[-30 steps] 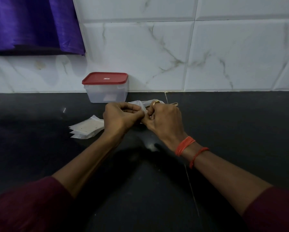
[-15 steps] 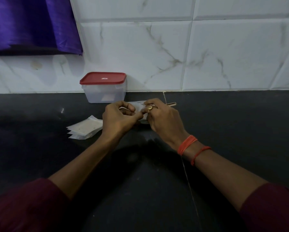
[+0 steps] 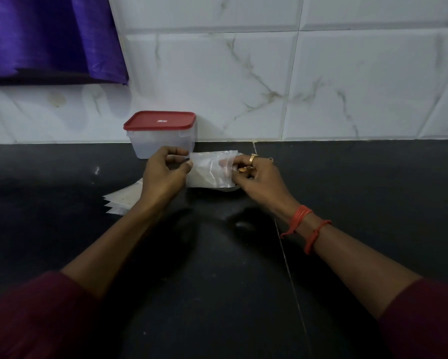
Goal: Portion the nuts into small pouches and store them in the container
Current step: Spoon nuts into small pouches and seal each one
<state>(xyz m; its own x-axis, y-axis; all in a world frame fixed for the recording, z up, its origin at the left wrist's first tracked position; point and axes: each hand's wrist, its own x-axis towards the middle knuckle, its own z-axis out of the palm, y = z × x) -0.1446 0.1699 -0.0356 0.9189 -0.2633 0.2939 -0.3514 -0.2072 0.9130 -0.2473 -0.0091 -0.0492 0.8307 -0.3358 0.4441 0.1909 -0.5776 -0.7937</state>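
Stack of spare pouches (image 3: 123,202) lies flat on black counter (image 3: 360,203), partly behind L hand (image 3: 163,174); container (image 3: 160,145), red lid (image 3: 160,121) on, stands at rear against tiled wall (image 3: 347,86). L hand pinches left edge of clear pouch (image 3: 208,171), held just in front of container; R hand (image 3: 257,181) grips its right edge, fingers curled.

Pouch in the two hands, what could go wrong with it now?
1. The left hand and right hand pinch the clear pouch only at its edges; it might slip loose.
2. The container has its red lid on and both hands are busy, so storing may be awkward.
3. The spare pouches lie by the left wrist, which could sweep them off.
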